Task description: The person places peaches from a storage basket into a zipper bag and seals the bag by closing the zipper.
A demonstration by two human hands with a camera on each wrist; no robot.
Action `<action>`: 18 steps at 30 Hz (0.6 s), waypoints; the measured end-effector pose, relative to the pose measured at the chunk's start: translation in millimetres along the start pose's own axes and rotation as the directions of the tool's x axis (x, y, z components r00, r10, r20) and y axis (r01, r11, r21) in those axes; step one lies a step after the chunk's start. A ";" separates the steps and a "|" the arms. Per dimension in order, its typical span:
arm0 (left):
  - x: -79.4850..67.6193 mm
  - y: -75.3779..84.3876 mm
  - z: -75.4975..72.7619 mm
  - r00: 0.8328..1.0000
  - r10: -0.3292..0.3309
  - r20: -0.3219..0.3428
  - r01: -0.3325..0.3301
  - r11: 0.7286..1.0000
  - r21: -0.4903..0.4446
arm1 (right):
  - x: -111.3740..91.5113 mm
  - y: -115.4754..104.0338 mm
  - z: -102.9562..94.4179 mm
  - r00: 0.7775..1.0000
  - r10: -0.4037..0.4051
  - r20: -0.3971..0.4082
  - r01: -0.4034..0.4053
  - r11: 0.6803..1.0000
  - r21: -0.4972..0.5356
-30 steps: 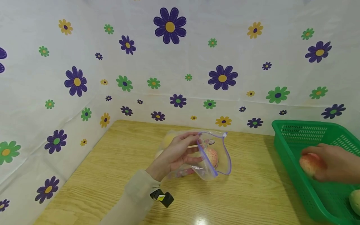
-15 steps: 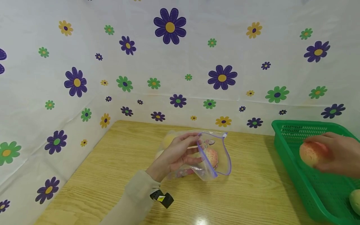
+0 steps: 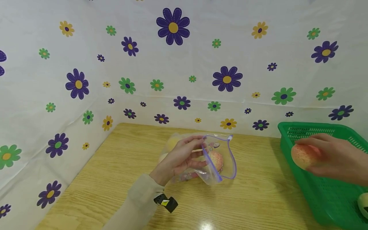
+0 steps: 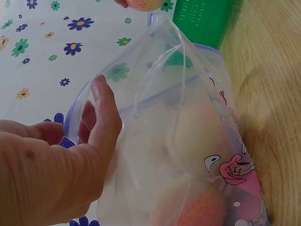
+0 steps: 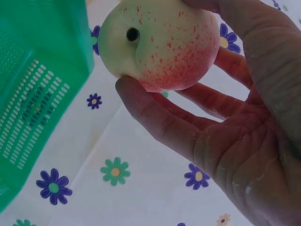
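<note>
In the head view my left hand grips the near lip of a clear zip bag with a purple zip edge; the bag's mouth gapes to the right. A peach and yellowish round fruit show inside it. The left wrist view shows a pale fruit and a reddish one through the plastic. My right hand holds another peach over the left rim of a green basket. In the right wrist view that peach has a dark hole at its stem end, with fingers and thumb around it.
The green perforated basket stands on the right of the wooden table. A pale greenish fruit lies in it, cut by the frame edge. Flower-printed white cloth walls the back and left side.
My right hand has lifted the peach out of the basket and moved it left, over the basket's rim. The left hand and the bag stay in place.
</note>
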State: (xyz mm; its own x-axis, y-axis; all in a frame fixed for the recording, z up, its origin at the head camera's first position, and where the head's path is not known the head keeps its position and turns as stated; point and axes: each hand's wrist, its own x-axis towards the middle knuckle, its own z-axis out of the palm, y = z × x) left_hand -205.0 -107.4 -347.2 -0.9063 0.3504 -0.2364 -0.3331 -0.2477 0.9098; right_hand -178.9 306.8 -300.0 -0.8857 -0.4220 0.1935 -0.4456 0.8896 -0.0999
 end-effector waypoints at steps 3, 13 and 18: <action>-0.1 0.8 1.0 1.000 -0.006 -0.003 0.006 1.000 0.000 | 2.4 -5.3 0.4 0.998 -0.063 -0.023 0.063 0.998 0.003; -0.7 3.0 1.3 1.000 -0.012 -0.007 0.012 1.000 -0.005 | 11.9 -26.3 1.6 0.990 -0.140 0.000 0.140 0.990 0.033; -1.5 3.5 1.1 1.000 -0.011 -0.010 0.011 1.000 -0.001 | 16.0 -37.0 3.4 0.988 -0.151 0.012 0.150 0.987 0.055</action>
State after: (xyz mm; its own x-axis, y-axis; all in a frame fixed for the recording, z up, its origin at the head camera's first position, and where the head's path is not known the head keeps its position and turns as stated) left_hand -204.5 -107.9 -343.3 -0.9052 0.3438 -0.2497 -0.3431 -0.2449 0.9068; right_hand -177.0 266.5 -296.5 -0.8095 -0.5537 0.1951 -0.5803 0.8050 -0.1232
